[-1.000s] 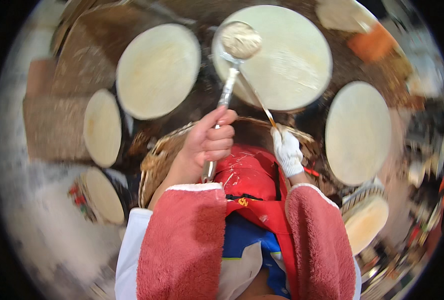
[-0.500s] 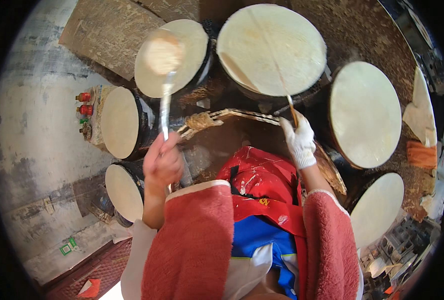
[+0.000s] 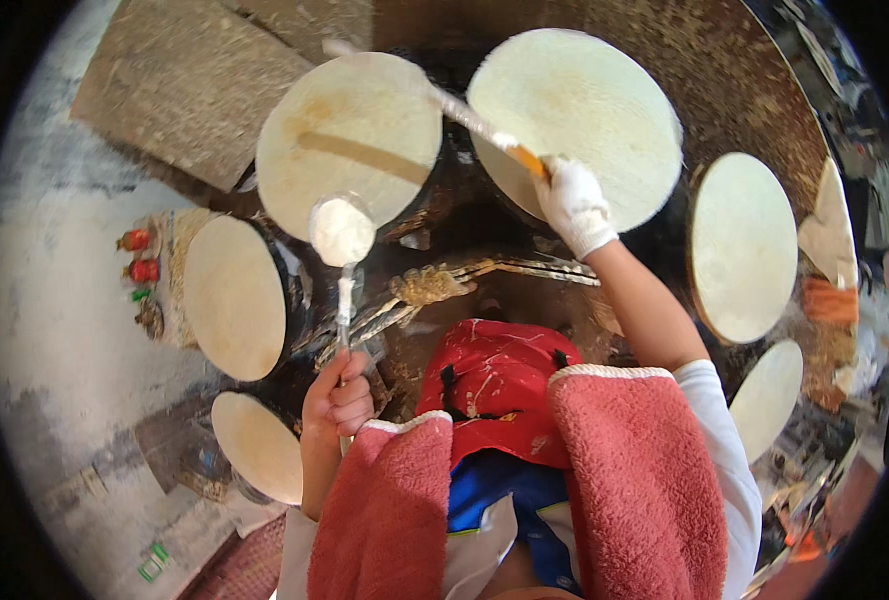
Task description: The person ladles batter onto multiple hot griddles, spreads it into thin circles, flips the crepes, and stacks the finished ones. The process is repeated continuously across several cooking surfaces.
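In my left hand [image 3: 339, 396], closed round its handle, is a ladle [image 3: 343, 230] with a pale, creamy mass in its bowl. The bowl hangs over the near edge of the back-left round pan [image 3: 315, 105], whose top is pale and flat. My right hand [image 3: 572, 205], in a white knit glove, grips the orange-yellow handle of a long, thin tool [image 3: 475, 122]. This tool slants leftward above the back-left pan, and a shadow bar falls on the pale surface. Its far end is blurred, so its kind is unclear. The back-right pan [image 3: 605, 120] lies beneath my glove.
More pale-topped pans curve round me: left [image 3: 235, 300], lower left [image 3: 255, 445], right [image 3: 745, 250] and lower right [image 3: 768, 402]. A rope-bound bar [image 3: 430, 287] runs before my red apron [image 3: 495, 375]. Red-capped bottles [image 3: 140, 270] and a board [image 3: 180, 95] are at the left.
The ladle has come back toward me from over the back-left pan. My right hand has moved forward, and its tool has swung left from the larger back pan. The view has shifted.
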Action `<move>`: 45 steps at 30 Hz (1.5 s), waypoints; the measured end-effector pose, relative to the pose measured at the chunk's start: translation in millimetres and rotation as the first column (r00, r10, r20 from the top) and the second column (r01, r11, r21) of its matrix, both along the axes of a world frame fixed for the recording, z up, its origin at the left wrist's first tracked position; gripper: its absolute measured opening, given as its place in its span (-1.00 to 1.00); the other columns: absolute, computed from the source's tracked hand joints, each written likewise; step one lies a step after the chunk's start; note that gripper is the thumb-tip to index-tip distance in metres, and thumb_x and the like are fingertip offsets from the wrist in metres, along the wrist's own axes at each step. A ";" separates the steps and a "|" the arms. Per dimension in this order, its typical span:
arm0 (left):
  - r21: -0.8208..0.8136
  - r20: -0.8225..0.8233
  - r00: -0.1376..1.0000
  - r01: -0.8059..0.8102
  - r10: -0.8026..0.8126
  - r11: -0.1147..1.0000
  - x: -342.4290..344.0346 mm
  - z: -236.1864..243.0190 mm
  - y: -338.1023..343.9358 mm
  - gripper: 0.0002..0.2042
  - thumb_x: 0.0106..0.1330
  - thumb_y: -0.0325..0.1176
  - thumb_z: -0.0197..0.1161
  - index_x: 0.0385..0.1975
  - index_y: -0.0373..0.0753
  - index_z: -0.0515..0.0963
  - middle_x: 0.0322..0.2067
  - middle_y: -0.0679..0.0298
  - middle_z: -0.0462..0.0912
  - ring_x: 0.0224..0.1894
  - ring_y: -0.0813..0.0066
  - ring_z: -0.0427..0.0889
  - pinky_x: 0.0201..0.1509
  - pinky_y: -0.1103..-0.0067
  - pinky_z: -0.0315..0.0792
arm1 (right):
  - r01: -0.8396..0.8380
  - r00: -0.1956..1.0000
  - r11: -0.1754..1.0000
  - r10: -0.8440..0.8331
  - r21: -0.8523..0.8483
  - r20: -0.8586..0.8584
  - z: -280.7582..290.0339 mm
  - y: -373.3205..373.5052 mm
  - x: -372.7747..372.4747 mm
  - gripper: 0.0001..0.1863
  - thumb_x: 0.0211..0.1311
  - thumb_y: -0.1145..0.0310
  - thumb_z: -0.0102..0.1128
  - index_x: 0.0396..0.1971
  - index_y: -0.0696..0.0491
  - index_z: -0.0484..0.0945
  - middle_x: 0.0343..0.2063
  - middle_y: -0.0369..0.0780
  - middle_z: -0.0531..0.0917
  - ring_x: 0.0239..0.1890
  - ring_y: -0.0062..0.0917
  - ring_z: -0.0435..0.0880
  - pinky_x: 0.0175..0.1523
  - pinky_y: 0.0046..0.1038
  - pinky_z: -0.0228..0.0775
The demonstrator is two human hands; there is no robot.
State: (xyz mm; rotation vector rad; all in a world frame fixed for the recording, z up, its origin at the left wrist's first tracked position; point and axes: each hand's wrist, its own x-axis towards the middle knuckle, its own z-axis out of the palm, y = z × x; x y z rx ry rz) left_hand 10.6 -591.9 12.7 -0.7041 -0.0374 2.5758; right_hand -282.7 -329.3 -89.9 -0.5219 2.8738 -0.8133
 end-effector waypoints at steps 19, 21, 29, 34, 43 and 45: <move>0.012 -0.073 0.805 0.591 -0.589 0.807 -22.5 76.3 134.5 -0.70 0.54 -0.11 -0.30 -0.43 -0.13 0.17 -0.78 0.50 0.04 -0.83 0.72 0.02 -0.79 0.64 0.07 | 0.428 0.445 -0.373 -0.706 -0.823 0.551 156.3 481.8 174.7 -0.75 0.17 0.17 0.32 -0.45 -0.01 0.48 -0.85 -0.38 0.35 -0.90 -0.61 0.25 -0.82 -0.51 0.01; 0.142 -0.027 0.760 0.646 -0.650 0.750 -31.1 56.4 178.5 -0.69 0.54 -0.09 -0.34 -0.41 -0.11 0.16 -0.77 0.52 0.06 -0.82 0.72 0.03 -0.77 0.63 0.10 | 0.279 0.272 -0.364 -0.857 -0.889 0.437 170.0 528.2 255.1 -0.75 0.14 0.21 0.36 -0.51 -0.02 0.47 -0.88 -0.41 0.33 -0.91 -0.61 0.21 -0.82 -0.51 -0.01; 0.213 0.033 0.631 0.753 -0.775 0.622 -3.5 30.2 325.6 -0.70 0.54 -0.15 -0.29 -0.44 -0.17 0.14 -0.77 0.49 0.07 -0.84 0.73 0.03 -0.81 0.70 0.02 | 0.003 -0.111 -0.457 -0.884 -0.890 0.454 161.2 611.2 616.8 -0.78 0.23 0.29 0.26 -0.24 0.10 0.53 -0.47 -0.24 0.68 -0.62 -0.54 0.59 -0.58 -0.60 0.37; 0.131 0.080 0.598 0.787 -0.797 0.603 20.9 40.0 379.7 -0.70 0.54 -0.17 -0.24 -0.46 -0.15 0.13 -0.77 0.52 0.04 -0.84 0.79 -0.03 -0.84 0.74 -0.05 | -0.111 -0.596 -0.667 -0.549 -0.737 0.586 40.9 554.1 792.7 -0.75 0.20 0.27 0.28 -0.31 0.11 0.46 -0.71 -0.36 0.38 -0.85 -0.63 0.20 -0.80 -0.51 -0.02; 0.011 0.144 0.592 0.801 -0.793 0.599 58.7 51.0 421.9 -0.70 0.54 -0.16 -0.23 -0.46 -0.14 0.13 -0.77 0.54 0.02 -0.83 0.80 -0.05 -0.86 0.76 -0.06 | -0.232 -0.718 -0.822 -0.216 -0.520 0.661 -61.9 514.6 843.5 -0.71 0.11 0.35 0.29 -0.28 0.23 0.49 -0.55 -0.19 0.55 -0.67 -0.48 0.44 -0.60 -0.41 0.26; 0.027 0.152 0.608 0.785 -0.779 0.619 66.4 50.7 421.1 -0.70 0.54 -0.16 -0.24 -0.46 -0.14 0.13 -0.76 0.53 0.03 -0.83 0.79 -0.04 -0.86 0.76 -0.07 | -0.190 -0.744 -0.833 -0.223 -0.520 0.630 -68.3 516.6 848.7 -0.70 0.12 0.30 0.27 -0.30 0.22 0.48 -0.59 -0.18 0.53 -0.69 -0.48 0.43 -0.61 -0.39 0.26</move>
